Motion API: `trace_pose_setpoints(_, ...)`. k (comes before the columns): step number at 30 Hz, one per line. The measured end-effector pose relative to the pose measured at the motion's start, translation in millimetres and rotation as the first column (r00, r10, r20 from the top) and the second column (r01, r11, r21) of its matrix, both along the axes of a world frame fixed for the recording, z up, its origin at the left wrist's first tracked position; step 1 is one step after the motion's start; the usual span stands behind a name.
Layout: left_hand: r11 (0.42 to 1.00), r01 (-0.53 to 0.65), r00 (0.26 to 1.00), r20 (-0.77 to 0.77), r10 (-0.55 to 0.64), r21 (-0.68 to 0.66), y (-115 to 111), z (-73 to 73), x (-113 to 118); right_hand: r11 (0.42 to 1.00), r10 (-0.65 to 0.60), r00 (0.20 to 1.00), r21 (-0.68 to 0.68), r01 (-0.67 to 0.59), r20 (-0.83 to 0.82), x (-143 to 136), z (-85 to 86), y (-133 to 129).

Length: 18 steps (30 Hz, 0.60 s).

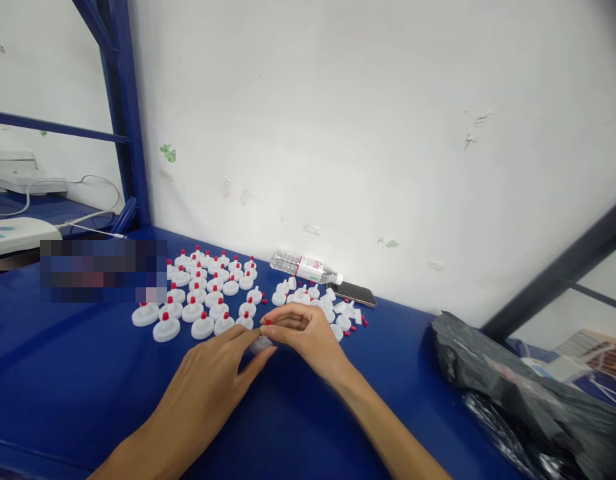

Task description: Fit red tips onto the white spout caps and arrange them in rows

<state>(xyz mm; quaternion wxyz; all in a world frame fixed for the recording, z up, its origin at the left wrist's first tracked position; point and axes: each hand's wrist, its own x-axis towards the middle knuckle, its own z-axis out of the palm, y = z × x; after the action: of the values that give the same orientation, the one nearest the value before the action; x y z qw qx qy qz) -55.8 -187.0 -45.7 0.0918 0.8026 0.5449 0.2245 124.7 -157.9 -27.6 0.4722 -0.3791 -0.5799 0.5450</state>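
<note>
Round translucent white plastic cap (261, 345), one, below right fingertips, left hand (213, 370) thumb and fingers clamped on its rim | small red plastic tip (269, 323), one, pinched by nearer right hand (311, 337), above cap; axis roughly upright, contact hidden

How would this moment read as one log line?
left hand: holds white spout cap; right hand: pinches red tip; beyond: plastic bottle, smartphone
</note>
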Motion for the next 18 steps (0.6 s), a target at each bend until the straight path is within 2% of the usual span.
trace_pose_setpoints(7,0.994,-0.063,0.995,0.088,0.054,0.094,-0.1,-2.2,-2.4,1.0,-0.02,0.997,0.018,0.021,-0.075,-4.0,-5.7,-0.2)
trace_pose_setpoints(12,0.996,-0.055,0.997,0.065,0.051,0.074,1.8,-1.4,-2.0,0.998,-0.066,0.996,0.015,0.067,-0.065,-6.3,-3.9,-1.7)
trace_pose_setpoints(15,0.992,-0.088,0.995,0.051,0.084,0.094,0.5,1.1,-1.2,0.994,-0.099,0.995,0.038,0.1,-0.022,-2.4,-2.7,-0.2)
trace_pose_setpoints(18,0.98,-0.113,0.993,0.059,0.104,0.161,-2.6,4.0,-0.3,0.966,-0.211,0.969,0.183,0.185,0.132,1.8,-7.2,2.2)
